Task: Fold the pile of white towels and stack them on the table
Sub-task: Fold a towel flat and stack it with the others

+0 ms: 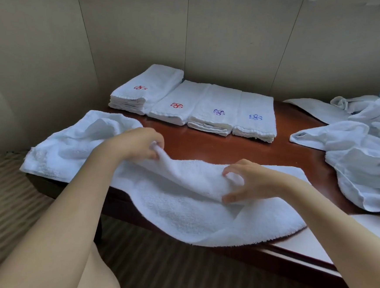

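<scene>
- Our left hand (139,143) and right hand (247,182) each pinch the raised fold of the white towel (179,211) on the table (218,143).
- Its near edge overhangs — uneven pulling probably skews the fold, or drags it off.

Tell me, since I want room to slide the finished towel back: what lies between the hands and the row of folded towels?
Head view: only bare brown table lies between the hands and the row of folded towels.
</scene>
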